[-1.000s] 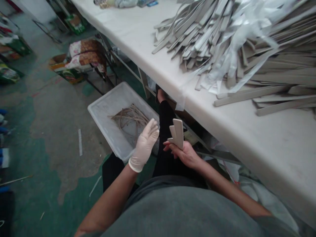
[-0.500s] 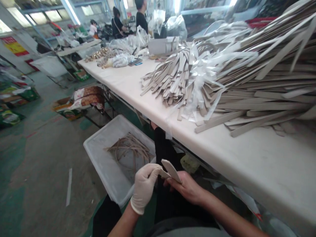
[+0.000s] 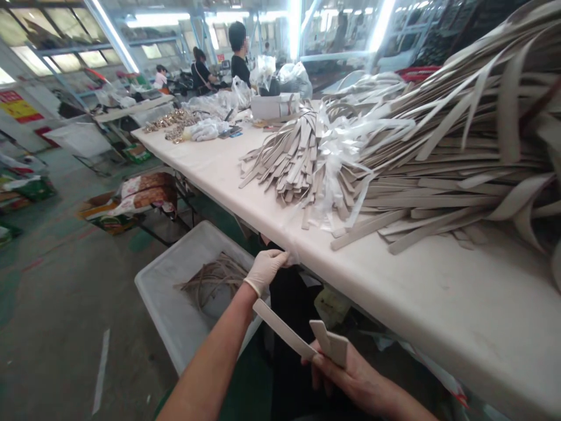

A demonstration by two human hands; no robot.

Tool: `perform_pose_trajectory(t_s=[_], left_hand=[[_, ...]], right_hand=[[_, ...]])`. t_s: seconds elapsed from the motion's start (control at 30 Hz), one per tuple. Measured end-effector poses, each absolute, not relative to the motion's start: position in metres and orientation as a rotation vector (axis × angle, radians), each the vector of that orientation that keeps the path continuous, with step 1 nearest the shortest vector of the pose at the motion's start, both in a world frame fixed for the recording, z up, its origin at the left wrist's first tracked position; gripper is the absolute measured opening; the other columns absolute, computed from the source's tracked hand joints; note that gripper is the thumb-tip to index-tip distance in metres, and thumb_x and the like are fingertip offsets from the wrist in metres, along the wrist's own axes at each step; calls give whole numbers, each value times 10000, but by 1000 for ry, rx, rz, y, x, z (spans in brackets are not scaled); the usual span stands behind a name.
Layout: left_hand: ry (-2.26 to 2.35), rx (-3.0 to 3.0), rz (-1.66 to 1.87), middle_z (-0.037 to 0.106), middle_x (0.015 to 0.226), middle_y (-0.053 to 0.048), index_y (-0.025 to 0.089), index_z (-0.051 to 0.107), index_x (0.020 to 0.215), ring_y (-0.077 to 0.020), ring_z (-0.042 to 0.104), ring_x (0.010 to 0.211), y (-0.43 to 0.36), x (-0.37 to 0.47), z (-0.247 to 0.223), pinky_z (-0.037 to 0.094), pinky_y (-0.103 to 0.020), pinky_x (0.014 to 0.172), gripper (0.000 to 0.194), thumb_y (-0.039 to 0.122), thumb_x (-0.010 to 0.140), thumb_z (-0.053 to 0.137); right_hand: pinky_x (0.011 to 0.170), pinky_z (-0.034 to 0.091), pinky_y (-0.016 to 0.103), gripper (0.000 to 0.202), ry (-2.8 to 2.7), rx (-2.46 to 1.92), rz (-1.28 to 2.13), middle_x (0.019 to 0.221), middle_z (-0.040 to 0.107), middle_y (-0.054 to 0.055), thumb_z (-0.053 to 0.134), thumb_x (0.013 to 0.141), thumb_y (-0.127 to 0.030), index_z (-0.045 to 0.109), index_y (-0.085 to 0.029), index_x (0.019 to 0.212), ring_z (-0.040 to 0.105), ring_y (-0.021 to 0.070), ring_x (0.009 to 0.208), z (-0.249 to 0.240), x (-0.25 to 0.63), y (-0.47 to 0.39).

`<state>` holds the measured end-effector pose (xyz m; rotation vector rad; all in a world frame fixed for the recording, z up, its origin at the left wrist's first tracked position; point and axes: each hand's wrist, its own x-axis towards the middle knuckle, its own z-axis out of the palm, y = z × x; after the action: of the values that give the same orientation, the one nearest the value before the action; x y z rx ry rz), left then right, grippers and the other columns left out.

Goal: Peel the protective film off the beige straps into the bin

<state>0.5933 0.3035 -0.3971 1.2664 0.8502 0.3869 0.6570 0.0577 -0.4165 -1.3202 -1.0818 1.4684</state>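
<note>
My left hand (image 3: 265, 270), in a pale thin glove, reaches to the near edge of the table. Its thumb and fingers are pinched together at a small piece of clear film (image 3: 293, 254) that hangs from that edge. Lower down, my bare right hand (image 3: 337, 371) is closed around a few beige flat straps. One strap (image 3: 284, 329) points out to the left, and shorter ends (image 3: 336, 349) stick up above the fingers. The rest of these straps is hidden by the hand.
A big heap of similar straps (image 3: 460, 193), partly wrapped in clear plastic (image 3: 339, 155), lies on the covered table (image 3: 438, 292). A white bin (image 3: 162, 292) with some straps stands below left. Metal fittings (image 3: 169, 121) lie farther along. Several people are in the background.
My left hand has left the straps and moved up to the clear film at the table edge. My right hand has shifted lower and right, still holding straps, now fanned apart.
</note>
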Motion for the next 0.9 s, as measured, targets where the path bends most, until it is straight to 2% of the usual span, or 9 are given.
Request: perform_pose_trajectory(t_s=[0.1,0.2,0.27,0.33,0.47,0.53,0.6,0.7,0.9], left_hand=[[733,1231,369,710,744,-79,130,738,730,-202,642,727,293,580,-383,494,-315,748,440,549,613,804],[734,1186,334,685,701,-53,136,727,724,-143,584,631,273,554,-364,446,-246,614,366,492,674,792],[748,1123,351,639,630,-22,141,702,678,-106,526,564,257,535,-355,414,-218,554,328,448,662,817],[747,1024,395,612,606,-10,141,674,635,-100,528,575,247,510,-353,438,-203,572,320,412,639,844],[850,689,667,628,644,4,156,650,662,-110,582,604,258,433,-369,523,-225,624,246,311,670,840],[984,414,989,634,642,30,168,634,693,-87,573,542,268,385,-381,541,-224,595,169,250,770,760],[1100,144,1242,629,622,41,169,621,733,-72,579,517,264,344,-392,543,-205,583,176,213,902,602],[1211,-78,1236,644,620,13,142,622,781,-86,630,559,230,315,-408,539,-205,598,278,189,987,442],[1130,-213,1115,703,726,-6,140,630,784,-105,673,637,176,348,-435,548,-236,657,253,236,975,495]], right_hand=[[514,412,223,532,-965,-1315,1474,697,629,47,466,919,-647,647,-153,992,534,119,537,-422,657,57],[502,399,218,543,-921,-1283,1458,700,637,55,492,901,-658,640,-140,974,532,114,525,-421,658,59],[510,405,220,536,-922,-1252,1428,700,641,59,504,901,-649,640,-133,955,538,114,531,-416,659,61],[518,415,227,526,-919,-1215,1387,709,646,64,506,906,-637,640,-130,951,546,117,538,-412,659,63],[511,426,234,495,-876,-1206,1347,713,646,60,519,913,-608,637,-130,960,552,122,539,-410,659,66],[513,437,239,498,-866,-1252,1365,711,645,55,524,906,-615,635,-131,953,553,125,539,-410,658,66],[505,439,241,518,-892,-1328,1420,691,638,49,520,894,-639,635,-134,919,549,126,527,-408,655,67],[468,412,239,549,-1021,-1466,1523,611,601,31,514,870,-679,628,-145,806,522,125,488,-407,644,73],[478,419,256,546,-1388,-1631,1602,589,608,40,476,884,-665,644,-165,740,547,154,514,-401,619,84]])
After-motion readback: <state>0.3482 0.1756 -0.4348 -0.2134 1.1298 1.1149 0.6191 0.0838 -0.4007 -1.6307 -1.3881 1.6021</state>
